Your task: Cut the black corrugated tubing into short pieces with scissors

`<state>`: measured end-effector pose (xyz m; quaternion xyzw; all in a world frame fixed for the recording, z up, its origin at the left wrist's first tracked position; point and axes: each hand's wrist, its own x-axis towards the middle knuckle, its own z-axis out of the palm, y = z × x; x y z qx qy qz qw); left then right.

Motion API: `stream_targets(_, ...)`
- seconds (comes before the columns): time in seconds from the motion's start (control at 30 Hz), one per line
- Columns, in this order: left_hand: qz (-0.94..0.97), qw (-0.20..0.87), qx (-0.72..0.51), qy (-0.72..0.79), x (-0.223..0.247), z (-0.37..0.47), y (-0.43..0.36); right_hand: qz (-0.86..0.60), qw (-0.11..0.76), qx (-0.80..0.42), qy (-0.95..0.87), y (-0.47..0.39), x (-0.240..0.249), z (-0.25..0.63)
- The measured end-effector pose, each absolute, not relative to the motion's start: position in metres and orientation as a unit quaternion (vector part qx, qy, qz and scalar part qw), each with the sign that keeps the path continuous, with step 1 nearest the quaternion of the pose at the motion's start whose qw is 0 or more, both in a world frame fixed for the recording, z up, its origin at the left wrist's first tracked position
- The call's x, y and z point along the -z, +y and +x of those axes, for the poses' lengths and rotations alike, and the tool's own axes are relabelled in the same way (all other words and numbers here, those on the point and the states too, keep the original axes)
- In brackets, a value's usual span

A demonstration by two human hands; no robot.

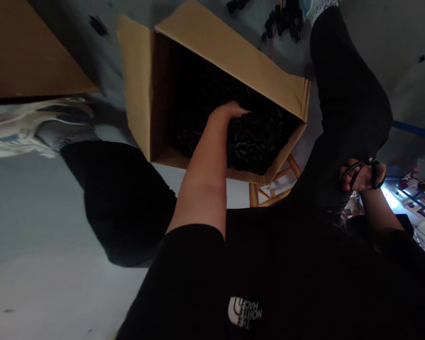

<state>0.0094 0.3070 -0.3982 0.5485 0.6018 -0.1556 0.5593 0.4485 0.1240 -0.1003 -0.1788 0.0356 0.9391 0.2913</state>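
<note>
An open cardboard box (pixel 230 45) stands between the legs, with a heap of small black cylindrical pieces (pixel 250 146) inside. Reaching down into it is my left hand (pixel 232 110), touching the pieces; its fingertips are hidden among them in the dark. On the right, beside the black-trousered leg, my right hand (pixel 364 177) is closed on a black-handled tool (pixel 354 171) that looks like scissors. Its blades cannot be made out.
Brown cardboard (pixel 35 52) fills the upper left. More black pieces (pixel 285 21) lie on the grey floor near a shoe at the top. A wooden stool (pixel 265 194) shows below the box. Blue bars and a bright area are at the far right.
</note>
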Motion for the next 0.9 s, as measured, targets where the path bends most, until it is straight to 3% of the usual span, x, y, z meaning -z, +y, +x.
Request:
stream_targets(0.1, 0.561, 0.597, 0.207, 0.535, 0.384, 0.015, 0.293, -0.212, 0.280, -0.935, 0.053, 0.124, 0.100, 0.453)
stream_targets(0.3, 0.625, 0.549, 0.275, 0.483, 0.331, 0.015, 0.235, -0.206, 0.261, -0.942, 0.045, 0.128, 0.100, 0.452)
stream_targets(0.57, 0.634, 0.481, 0.210, 0.568, 0.266, 0.022, 0.152, -0.160, 0.265, -0.950, 0.039, 0.133, 0.105, 0.452)
stream_targets(0.73, 0.637, 0.516, 0.187, 0.542, 0.262, 0.082, 0.123, -0.181, 0.263, -0.946, 0.056, 0.132, 0.106, 0.454)
stream_targets(0.9, 0.673, 0.479, 0.176, 0.535, 0.295, 0.096, 0.129, -0.144, 0.282, -0.949, 0.008, 0.128, 0.112, 0.458)
